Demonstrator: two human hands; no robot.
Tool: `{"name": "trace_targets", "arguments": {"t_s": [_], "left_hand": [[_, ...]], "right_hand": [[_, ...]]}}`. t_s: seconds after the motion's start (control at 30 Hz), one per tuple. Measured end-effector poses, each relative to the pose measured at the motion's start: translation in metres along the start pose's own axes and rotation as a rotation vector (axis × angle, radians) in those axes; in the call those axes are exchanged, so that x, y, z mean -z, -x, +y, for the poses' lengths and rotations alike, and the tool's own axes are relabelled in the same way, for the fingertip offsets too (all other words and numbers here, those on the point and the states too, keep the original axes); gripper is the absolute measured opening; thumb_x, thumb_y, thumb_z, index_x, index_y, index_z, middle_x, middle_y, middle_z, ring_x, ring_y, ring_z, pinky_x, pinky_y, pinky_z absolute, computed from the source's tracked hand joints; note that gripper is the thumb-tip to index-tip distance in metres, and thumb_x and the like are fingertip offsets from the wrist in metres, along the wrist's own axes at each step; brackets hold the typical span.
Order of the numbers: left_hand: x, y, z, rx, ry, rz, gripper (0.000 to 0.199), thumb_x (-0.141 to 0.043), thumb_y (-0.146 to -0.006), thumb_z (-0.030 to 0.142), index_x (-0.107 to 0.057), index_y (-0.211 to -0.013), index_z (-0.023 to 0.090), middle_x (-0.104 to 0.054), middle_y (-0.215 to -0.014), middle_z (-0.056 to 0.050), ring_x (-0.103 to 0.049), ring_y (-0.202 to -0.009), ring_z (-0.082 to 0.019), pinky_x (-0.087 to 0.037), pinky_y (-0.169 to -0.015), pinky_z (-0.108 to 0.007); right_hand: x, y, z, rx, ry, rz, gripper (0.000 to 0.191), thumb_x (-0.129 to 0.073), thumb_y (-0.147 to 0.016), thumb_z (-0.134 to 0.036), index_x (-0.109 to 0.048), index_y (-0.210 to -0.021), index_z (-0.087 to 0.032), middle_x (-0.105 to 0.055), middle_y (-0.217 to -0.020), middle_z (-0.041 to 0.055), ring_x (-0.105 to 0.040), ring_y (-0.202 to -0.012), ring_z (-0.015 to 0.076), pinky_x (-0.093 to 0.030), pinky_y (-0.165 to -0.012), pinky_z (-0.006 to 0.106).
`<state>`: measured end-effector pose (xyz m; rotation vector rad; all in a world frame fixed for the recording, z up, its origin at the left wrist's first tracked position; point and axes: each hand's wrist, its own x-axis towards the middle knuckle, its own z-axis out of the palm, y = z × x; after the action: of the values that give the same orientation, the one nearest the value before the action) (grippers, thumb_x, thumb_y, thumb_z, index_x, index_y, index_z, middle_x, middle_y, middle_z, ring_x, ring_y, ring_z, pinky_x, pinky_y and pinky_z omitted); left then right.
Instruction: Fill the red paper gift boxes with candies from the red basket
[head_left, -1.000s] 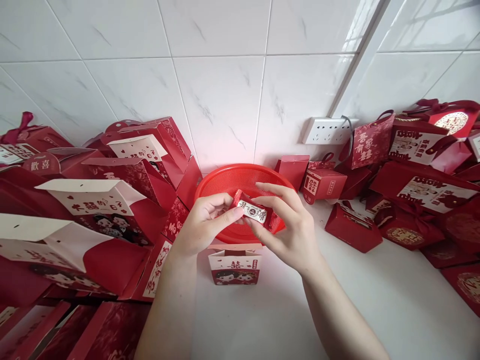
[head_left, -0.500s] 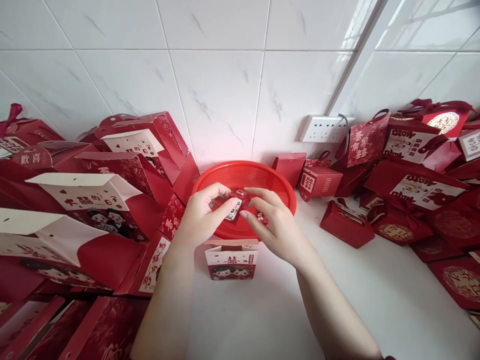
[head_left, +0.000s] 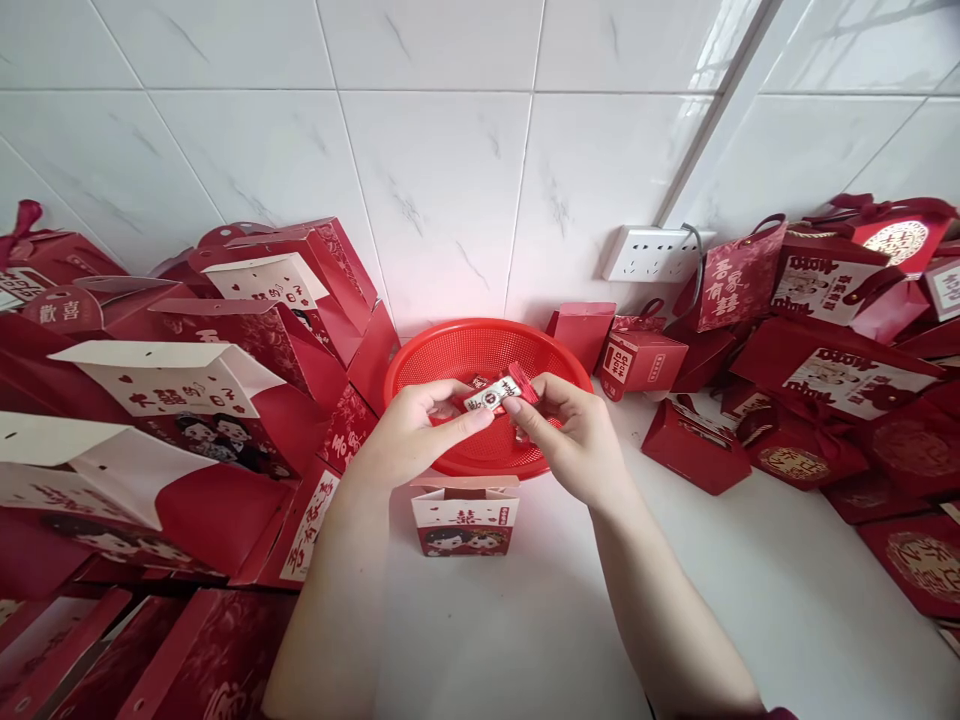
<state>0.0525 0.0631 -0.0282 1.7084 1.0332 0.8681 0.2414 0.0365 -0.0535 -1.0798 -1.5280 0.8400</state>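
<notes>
Between my two hands is a small wrapped candy [head_left: 493,393], red with a white printed label, tilted up to the right. My left hand [head_left: 420,425] pinches its left end with thumb and fingers. At its right end, my right hand [head_left: 574,430] grips the wrapper. Both hands are over a red plastic basket [head_left: 420,345], where more small wrapped pieces show partly behind my fingers. Just in front of the basket stands a small red and white gift box [head_left: 465,530] with its top open and two cartoon figures printed on the front.
Many red gift boxes [head_left: 217,385] are stacked on the left. More boxes and bags [head_left: 802,450] crowd the right side. A white power socket [head_left: 652,254] with a grey cable is on the tiled wall behind the white tabletop [head_left: 487,640].
The candy has turned lengthwise across my hands, with its label facing up. My right hand has moved slightly right and now grips the candy's right end.
</notes>
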Motion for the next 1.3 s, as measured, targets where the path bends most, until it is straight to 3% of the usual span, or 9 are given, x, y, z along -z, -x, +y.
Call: {"name": "trace_targets", "arguments": {"t_s": [0.17,0.3,0.5,0.63,0.77,0.93,1.3], "left_hand": [[0.0012,-0.0009,-0.0025,-0.041,0.200,0.071,0.025,-0.071,-0.084,0.040,-0.074,-0.097,0.019,-0.074,-0.100,-0.005,-0.068,-0.098,-0.020,-0.051,-0.090,-0.029],[0.0015,0.0021,-0.0006,-0.051,0.184,0.043,0.020,-0.071,-0.084,0.038,-0.073,-0.094,0.020,-0.074,-0.097,-0.005,-0.068,-0.096,-0.021,-0.052,-0.090,-0.031],[0.0018,0.0040,0.0015,-0.081,0.112,-0.001,0.023,-0.066,-0.088,0.039,-0.072,-0.091,0.018,-0.071,-0.090,-0.005,-0.065,-0.089,-0.019,-0.050,-0.083,-0.029],[-0.0004,0.0023,-0.0016,-0.160,-0.017,0.050,0.027,-0.057,-0.093,0.041,-0.059,-0.079,0.018,-0.057,-0.077,0.000,-0.055,-0.076,-0.013,-0.045,-0.072,-0.025],[-0.0028,0.0020,-0.0033,-0.244,-0.034,0.038,0.028,-0.052,-0.096,0.038,-0.049,-0.076,0.018,-0.046,-0.072,0.002,-0.046,-0.069,-0.011,-0.039,-0.065,-0.023],[-0.0027,0.0033,-0.0027,-0.305,-0.055,0.012,0.030,-0.052,-0.098,0.033,-0.045,-0.073,0.018,-0.045,-0.069,0.003,-0.042,-0.064,-0.009,-0.034,-0.060,-0.023],[-0.0001,0.0032,-0.0015,-0.254,-0.012,-0.098,0.032,-0.044,-0.101,0.038,-0.047,-0.076,0.018,-0.049,-0.073,0.002,-0.045,-0.070,-0.011,-0.034,-0.066,-0.026]], "right_hand": [[0.0043,-0.0001,-0.0044,-0.010,0.020,-0.090,0.034,-0.059,-0.091,-0.053,-0.060,-0.083,-0.020,-0.061,-0.075,0.0020,-0.056,-0.067,0.0158,-0.047,-0.060,0.028],[0.0050,-0.0019,-0.0040,-0.017,-0.015,-0.134,0.038,-0.053,-0.093,-0.056,-0.059,-0.082,-0.020,-0.059,-0.073,0.0012,-0.056,-0.068,0.0151,-0.046,-0.063,0.028],[0.0028,-0.0028,0.0030,-0.036,-0.152,-0.098,0.039,-0.051,-0.096,-0.051,-0.059,-0.076,-0.019,-0.058,-0.069,-0.0003,-0.053,-0.065,0.0126,-0.041,-0.062,0.025],[0.0017,-0.0023,0.0033,-0.032,-0.129,-0.049,0.042,-0.051,-0.097,-0.050,-0.057,-0.070,-0.019,-0.054,-0.060,-0.0021,-0.047,-0.058,0.0110,-0.036,-0.058,0.025],[0.0004,-0.0027,0.0023,-0.006,-0.186,-0.065,0.039,-0.050,-0.098,-0.049,-0.057,-0.074,-0.019,-0.058,-0.066,-0.0015,-0.049,-0.060,0.0103,-0.038,-0.059,0.025],[-0.0010,-0.0029,0.0013,-0.007,-0.261,0.002,0.033,-0.047,-0.100,-0.047,-0.054,-0.081,-0.020,-0.054,-0.068,-0.0030,-0.051,-0.060,0.0095,-0.041,-0.059,0.023],[-0.0008,-0.0005,-0.0032,0.074,-0.341,0.023,0.033,-0.051,-0.100,-0.037,-0.051,-0.073,-0.019,-0.046,-0.065,-0.0038,-0.043,-0.058,0.0075,-0.041,-0.052,0.017]]}}
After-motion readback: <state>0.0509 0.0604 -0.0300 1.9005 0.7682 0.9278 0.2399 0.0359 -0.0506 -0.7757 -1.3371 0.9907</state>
